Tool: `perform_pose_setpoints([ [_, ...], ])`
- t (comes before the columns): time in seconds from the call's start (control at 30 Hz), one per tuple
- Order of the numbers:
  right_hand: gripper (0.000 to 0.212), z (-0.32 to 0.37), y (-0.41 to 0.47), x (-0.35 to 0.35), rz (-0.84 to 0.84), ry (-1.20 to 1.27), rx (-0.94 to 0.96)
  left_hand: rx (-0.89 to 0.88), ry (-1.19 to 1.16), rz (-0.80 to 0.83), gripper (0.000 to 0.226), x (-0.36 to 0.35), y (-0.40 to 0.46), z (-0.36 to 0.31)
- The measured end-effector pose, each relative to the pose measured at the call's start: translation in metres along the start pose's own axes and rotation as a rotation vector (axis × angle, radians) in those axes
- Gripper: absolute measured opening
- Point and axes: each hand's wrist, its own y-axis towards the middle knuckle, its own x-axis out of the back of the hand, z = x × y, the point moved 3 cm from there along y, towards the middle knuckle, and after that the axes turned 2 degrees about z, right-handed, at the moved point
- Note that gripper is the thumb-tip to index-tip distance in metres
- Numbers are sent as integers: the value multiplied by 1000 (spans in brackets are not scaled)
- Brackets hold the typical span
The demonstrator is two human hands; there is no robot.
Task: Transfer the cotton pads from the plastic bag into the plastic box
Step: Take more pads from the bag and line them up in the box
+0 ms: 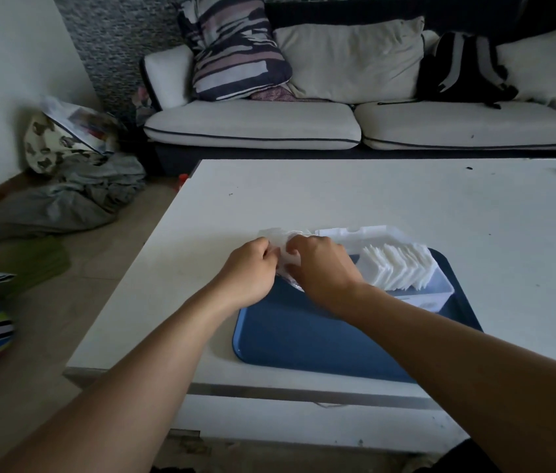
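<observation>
both hands meet on the plastic bag (285,249), which sits at the far left end of the blue tray (304,336) on the white counter (338,199). the left hand (249,271) has its fingers curled round the bag's left side, and the right hand (324,268) pinches its right side, so the bag is held between them; how many pads remain inside it cannot be told, since the hands cover most of it. the plastic box (433,295) lies just to the right of the bag, touching or nearly touching it, with the right hand the nearer of the two. its long axis runs left to right along the tray and slants slightly away from the person at the left end, with its lid (355,233) open and lying behind it. a row of cotton pads (396,268) already stands on edge inside, packed along that same axis, filling the right part and leaving a gap at the left end nearest the bag. so the next pads likely travel a short way rightward into that gap.
</observation>
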Motion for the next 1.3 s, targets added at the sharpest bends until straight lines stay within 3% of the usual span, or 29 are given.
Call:
perform_pose_setpoints([
  [0.2,16,-1,-3,-1,15,75,-80,20,13,9,48,-1,3,4],
  [0.33,35,3,-4,5,206,176,-97,95,7,-9,28,2,9,15],
  [0.4,28,4,-9,15,338,392,-177,140,51,5,17,5,9,19],
  [0.5,6,-1,-23,41,445,959,-314,207,150,136,10,6,6,24],
  [0.6,25,-18,-24,54,417,1245,-310,283,173,225,7,7,-6,14],
  [0.67,25,-27,-23,52,383,1294,-330,289,194,162,9,15,-16,-3],
  [0.7,23,-28,-22,49,364,1324,-358,269,162,73,16,20,-19,-13],
  [0.77,19,-26,-23,44,329,1410,-424,172,-115,-70,33,22,-20,-31],
  [0.83,18,-17,-24,40,312,1478,-438,160,-552,-99,45,9,-25,-49],
  [0.9,21,-4,-25,37,339,1489,-421,221,-811,-109,54,-6,-26,-57],
  [0.97,23,5,-27,33,368,1496,-421,240,-848,-160,56,-20,-22,-59],
  [1.1,21,11,-28,34,339,1514,-430,285,-801,-284,35,-25,-22,-62],
  [1.23,34,9,-27,34,147,1417,-462,294,-840,-266,23,-31,-18,-62],
  [1.3,29,9,-27,31,70,1326,-453,290,-872,-274,22,-36,-17,-61],
])
